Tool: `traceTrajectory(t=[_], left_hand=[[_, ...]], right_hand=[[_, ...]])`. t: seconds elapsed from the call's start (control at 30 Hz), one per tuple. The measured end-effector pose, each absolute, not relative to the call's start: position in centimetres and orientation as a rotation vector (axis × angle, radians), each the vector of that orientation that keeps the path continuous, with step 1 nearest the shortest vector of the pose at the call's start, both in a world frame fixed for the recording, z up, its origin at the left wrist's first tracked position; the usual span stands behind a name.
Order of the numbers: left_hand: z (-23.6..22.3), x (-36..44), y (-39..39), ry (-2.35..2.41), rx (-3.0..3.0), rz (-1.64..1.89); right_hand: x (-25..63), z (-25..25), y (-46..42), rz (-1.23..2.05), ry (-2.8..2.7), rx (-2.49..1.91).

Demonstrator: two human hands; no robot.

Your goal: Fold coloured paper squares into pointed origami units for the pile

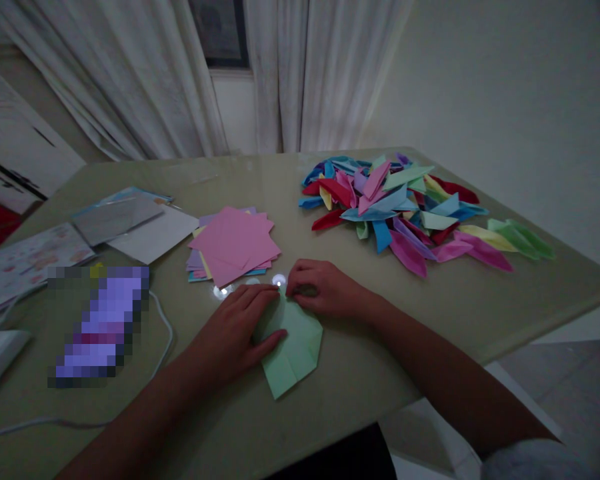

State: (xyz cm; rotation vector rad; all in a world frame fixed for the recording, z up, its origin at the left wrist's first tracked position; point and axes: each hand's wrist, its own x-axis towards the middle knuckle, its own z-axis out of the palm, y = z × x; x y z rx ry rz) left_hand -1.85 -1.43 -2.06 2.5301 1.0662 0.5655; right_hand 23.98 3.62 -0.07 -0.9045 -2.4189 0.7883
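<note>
A light green sheet of origami paper [296, 357], with its upper side corners folded in, lies on the table in front of me. My left hand [243, 323] rests on its left part, fingers stretched toward the top point and thumb spread flat on the paper. At that top point, my right hand [320, 287] has its thumb and fingertips pinched together on the paper's tip. The fingertips of both hands are close together there, and they hide part of the tip.
Behind my hands is a stack of square coloured paper [235, 243], pink on top. A heap of folded paper pieces [380, 193] covers the back right. At left lie a blurred-out phone-like object [103, 323], a white cable [167, 327], a clear plastic packet [120, 220] and a white sheet [157, 233].
</note>
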Motion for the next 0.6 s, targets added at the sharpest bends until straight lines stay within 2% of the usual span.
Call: traceTrajectory(t=[0.6], left_hand=[[-2.48,-2.09,-1.44,1.07,2.642,0.473]], right_hand=[[24.61,0.08,3.91,0.805,-2.511,-0.791]])
